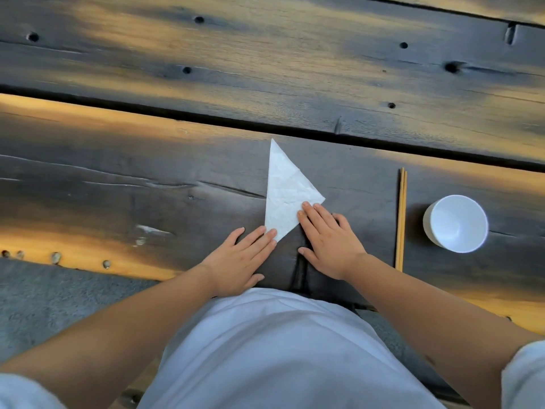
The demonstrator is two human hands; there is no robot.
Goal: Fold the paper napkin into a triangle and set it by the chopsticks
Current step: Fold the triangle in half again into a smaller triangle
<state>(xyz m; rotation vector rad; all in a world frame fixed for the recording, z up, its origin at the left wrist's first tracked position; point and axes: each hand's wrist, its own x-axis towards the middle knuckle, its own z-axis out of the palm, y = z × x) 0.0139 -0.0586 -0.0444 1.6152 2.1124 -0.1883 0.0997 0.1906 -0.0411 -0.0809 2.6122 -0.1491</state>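
Both hands, left (240,259) and right (330,242), press flat and spread on the triangular napkin (284,191), well apart from the chopsticks (401,219).

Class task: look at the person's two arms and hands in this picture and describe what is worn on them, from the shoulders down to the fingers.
Both forearms are bare. A short white sleeve shows at the right upper arm and another at the left. The left hand and right hand wear no gloves, and no rings, watch or bracelet can be seen. Fingernails look short and unpainted.
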